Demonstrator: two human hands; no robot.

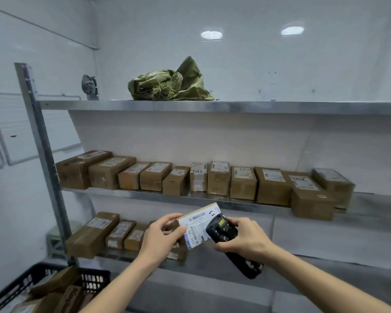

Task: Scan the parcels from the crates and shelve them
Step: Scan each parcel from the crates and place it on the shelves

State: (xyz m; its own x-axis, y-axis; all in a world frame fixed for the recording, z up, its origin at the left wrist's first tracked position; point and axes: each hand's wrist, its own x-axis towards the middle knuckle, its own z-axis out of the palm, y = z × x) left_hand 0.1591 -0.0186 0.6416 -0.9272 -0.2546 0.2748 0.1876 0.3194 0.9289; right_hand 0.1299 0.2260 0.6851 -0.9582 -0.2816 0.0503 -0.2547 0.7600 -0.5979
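**Cardboard parcel presented to the scanner before the shelves**

Brown card and a white shipping label mark the parcel (200, 227), held in mid-air in front of the lower shelf (212, 265), near the centre of the view. The left hand (161, 237) grips its left edge, fingers curled round the box and thumb on the near face, and tilts the label up toward the camera, probably so the barcode is open to a reading. The right hand (246, 239) wraps its fingers round a black handheld scanner (226, 240), whose head lies over the right part of the label; the small lit screen faces up. The step in hand appears to be the scan; shelving is not yet done.

Readable writing on the label: a barcode along the upper edge, the printed figures "S30" and "05" down the left side, and a handwritten mark at the far corner that may read "65". The finer print is too small to tell.

On the middle shelf (212, 198), a row of cardboard boxes (212, 179) stands label-up, one marked "3133" by hand. More boxes (104, 231) sit at the left of the lower shelf. A green sack (169, 85) lies on the top shelf (212, 107). At near left a black crate (54, 283) holds further parcels.
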